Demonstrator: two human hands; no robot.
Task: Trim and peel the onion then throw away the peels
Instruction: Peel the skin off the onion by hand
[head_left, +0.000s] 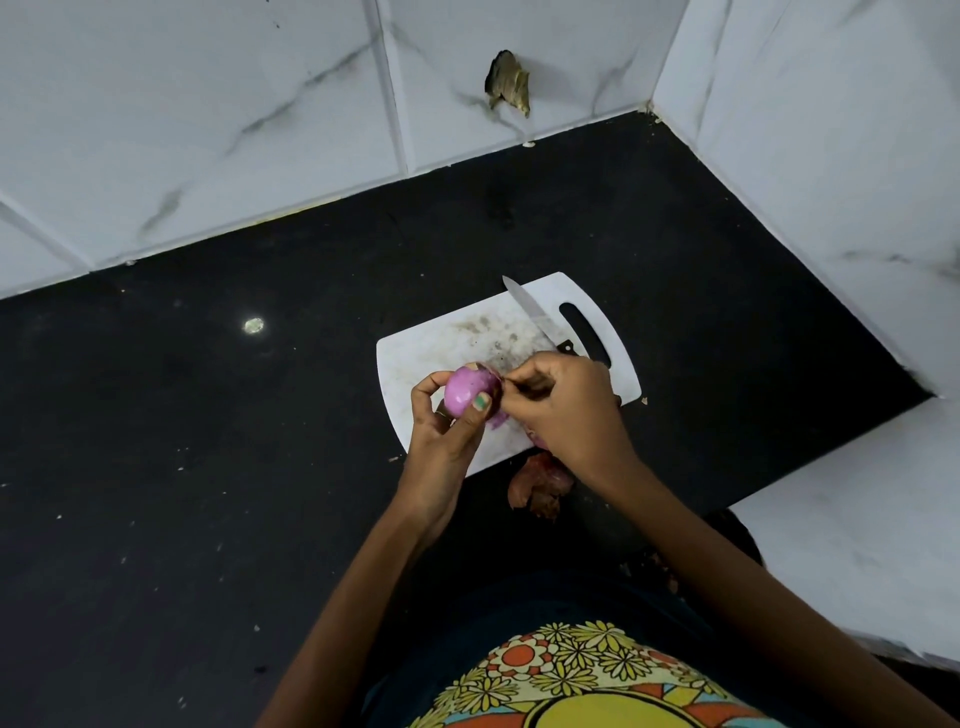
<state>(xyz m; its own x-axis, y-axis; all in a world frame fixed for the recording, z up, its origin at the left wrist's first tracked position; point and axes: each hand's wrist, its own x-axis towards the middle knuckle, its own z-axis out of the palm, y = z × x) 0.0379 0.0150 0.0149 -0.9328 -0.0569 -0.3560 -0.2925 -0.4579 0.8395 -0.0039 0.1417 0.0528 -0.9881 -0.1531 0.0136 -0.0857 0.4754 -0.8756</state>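
My left hand (444, 426) grips a purple onion (467, 391) over the near part of a white cutting board (441, 343). Most of the onion's skin is off and its surface is smooth and pink. My right hand (563, 402) pinches a strip of brown peel at the onion's right side. A knife (530, 312) lies on the board behind my hands, blade pointing away, its handle partly hidden by my right hand. Loose brown peels (540, 483) lie on the black counter just off the board's near edge. A small pink piece (497, 421) rests on the board under my hands.
The black counter (208, 415) stretches wide to the left, dotted with small crumbs. White marble-look tiled walls (208, 130) close the back and the right side. A hole in the back wall (506, 83) sits above the counter.
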